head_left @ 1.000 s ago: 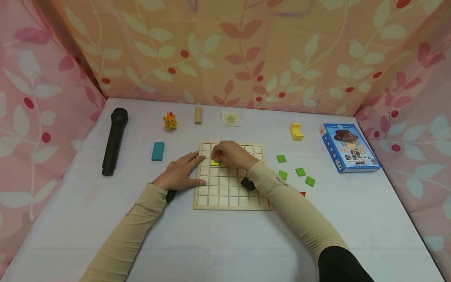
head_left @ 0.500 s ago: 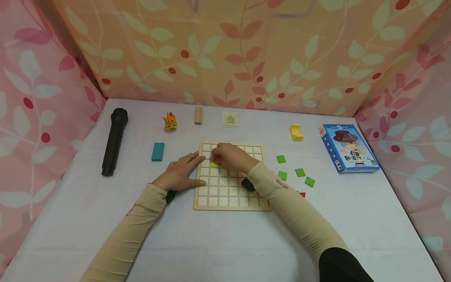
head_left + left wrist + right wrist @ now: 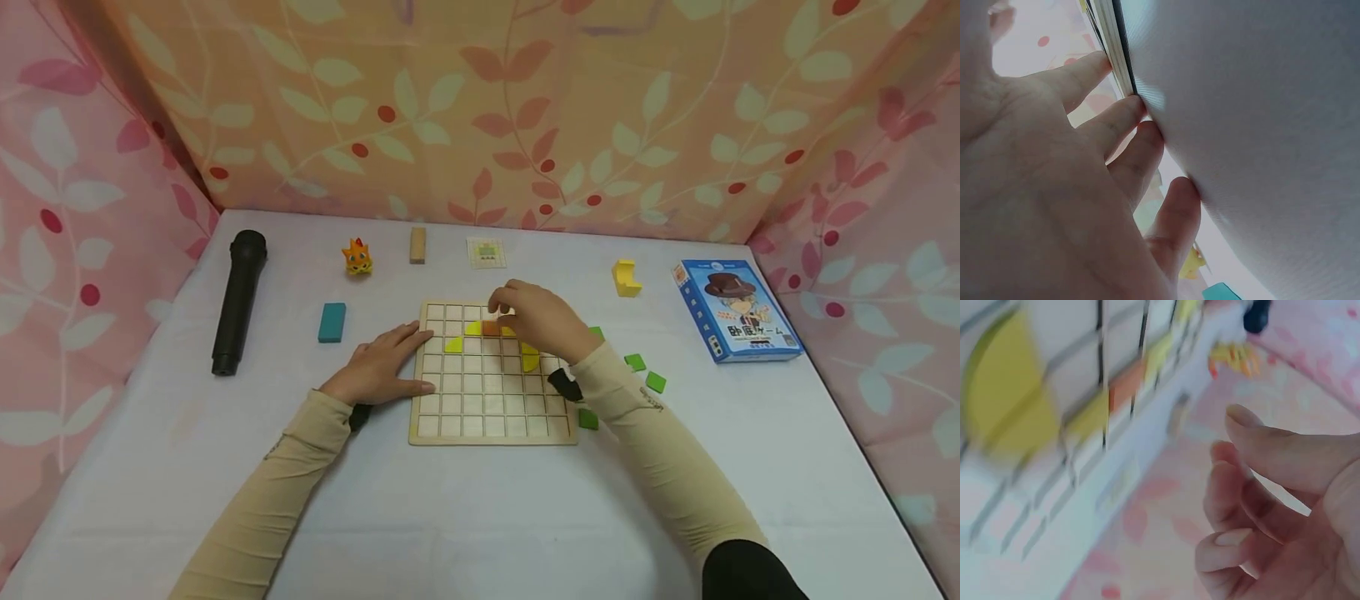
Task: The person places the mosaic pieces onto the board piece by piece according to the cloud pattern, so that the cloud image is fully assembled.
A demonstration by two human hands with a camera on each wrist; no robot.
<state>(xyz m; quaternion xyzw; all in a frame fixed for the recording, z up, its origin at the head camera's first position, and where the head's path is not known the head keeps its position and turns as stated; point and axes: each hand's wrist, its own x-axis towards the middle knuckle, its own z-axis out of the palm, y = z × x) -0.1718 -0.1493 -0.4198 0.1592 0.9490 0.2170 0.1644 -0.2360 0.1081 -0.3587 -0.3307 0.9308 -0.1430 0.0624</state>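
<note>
A square wooden grid board lies mid-table. My left hand rests along its left edge with fingers extended; in the left wrist view those fingertips touch the board's side. Over the board's far part hovers my right hand, its fingers loosely curved. The right wrist view shows nothing between the right thumb and fingers. Set in the grid are a yellow quarter-round piece, another yellow piece, an orange piece and a larger yellow pair. My right hand hides some far squares.
Several green tiles lie right of the board, partly behind the right forearm. Beyond are a yellow block and a blue game box. A pattern card, wooden block, orange figurine, teal block and black microphone stand around.
My right hand has left the yellow quarter-round piece and moved right and up, uncovering it and other yellow and orange pieces. The right forearm now covers the red piece. My left hand stays put.
</note>
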